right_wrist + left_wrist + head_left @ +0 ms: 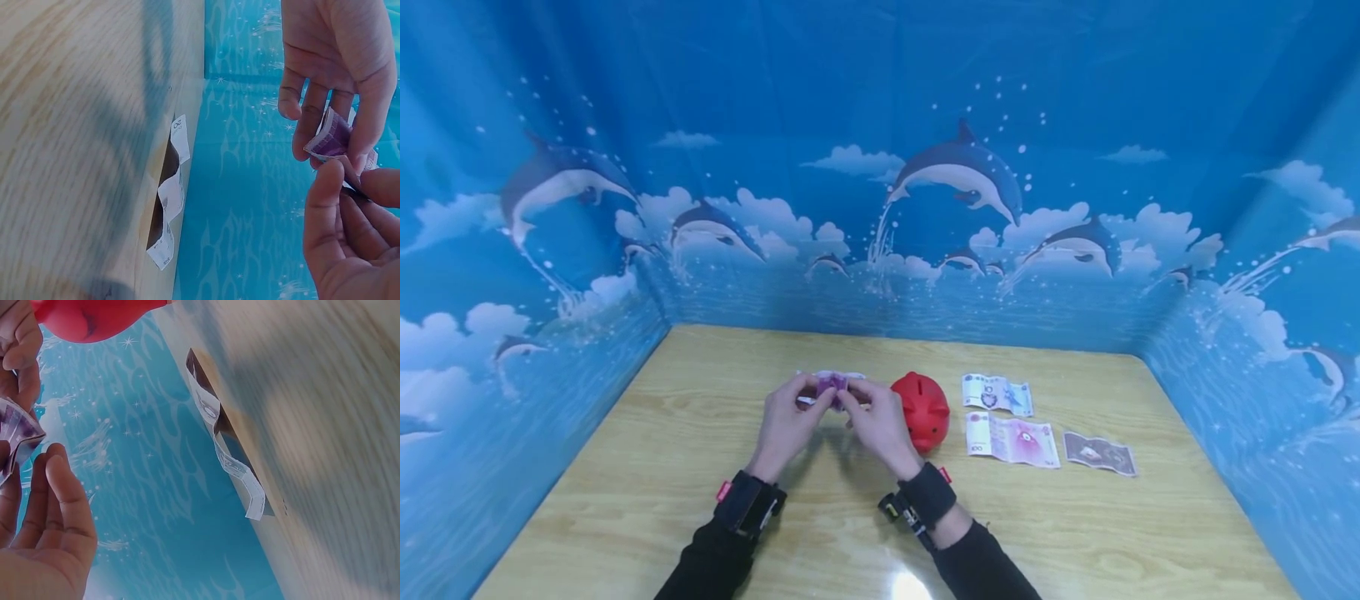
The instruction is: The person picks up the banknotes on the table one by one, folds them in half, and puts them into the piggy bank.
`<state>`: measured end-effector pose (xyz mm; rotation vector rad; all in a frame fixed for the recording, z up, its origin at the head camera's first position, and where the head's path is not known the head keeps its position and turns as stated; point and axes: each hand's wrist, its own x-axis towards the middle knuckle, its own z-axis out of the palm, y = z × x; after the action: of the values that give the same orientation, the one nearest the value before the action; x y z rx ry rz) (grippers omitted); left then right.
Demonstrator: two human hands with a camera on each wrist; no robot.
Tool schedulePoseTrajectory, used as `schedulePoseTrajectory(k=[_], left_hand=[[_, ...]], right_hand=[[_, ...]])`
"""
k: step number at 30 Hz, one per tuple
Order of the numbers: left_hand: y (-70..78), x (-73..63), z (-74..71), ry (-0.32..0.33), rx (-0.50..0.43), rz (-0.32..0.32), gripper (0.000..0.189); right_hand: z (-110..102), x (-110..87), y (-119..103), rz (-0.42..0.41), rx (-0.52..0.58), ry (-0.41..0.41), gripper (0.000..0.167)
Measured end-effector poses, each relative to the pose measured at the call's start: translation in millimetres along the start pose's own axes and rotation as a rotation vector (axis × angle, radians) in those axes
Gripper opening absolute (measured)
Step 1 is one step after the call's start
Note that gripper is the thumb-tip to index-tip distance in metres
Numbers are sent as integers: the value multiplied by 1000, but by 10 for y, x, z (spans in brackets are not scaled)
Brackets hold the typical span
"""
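Both hands come together over the table, left of the red piggy bank. Between them is a small folded purple banknote, creased into a narrow piece. My left hand pinches one side of it with thumb and fingers. Its other side is pinched by my right hand, with thumb and index finger. The right wrist view shows the note's folded purple layers between the two hands. Behind the hands a wavy pale banknote marked 20 lies on the table, partly hidden in the head view.
Right of the piggy bank lie a blue banknote marked 10, a pink banknote marked 100 and a dark grey-brown banknote. A dolphin-print curtain closes off the back and sides of the wooden table.
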<state>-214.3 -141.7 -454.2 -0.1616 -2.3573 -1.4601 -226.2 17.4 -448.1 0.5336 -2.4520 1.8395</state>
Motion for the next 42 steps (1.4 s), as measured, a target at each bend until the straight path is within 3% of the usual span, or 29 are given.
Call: schedulePoseTrajectory(k=[14, 23, 32, 42], left_hand=[[3, -7, 19, -20, -4, 91, 19], [-11, -22, 8, -14, -5, 187, 19], [-13, -21, -8, -55, 10, 195, 22], [-23, -20, 12, -59, 11, 191, 22]], right_hand=[[-34, -5, -25, -14, 51, 41, 31], [-41, -3, -39, -6, 44, 36, 31], [-29, 23, -22, -17, 70, 44, 32], [-49, 17, -24, -40, 102, 33, 31]])
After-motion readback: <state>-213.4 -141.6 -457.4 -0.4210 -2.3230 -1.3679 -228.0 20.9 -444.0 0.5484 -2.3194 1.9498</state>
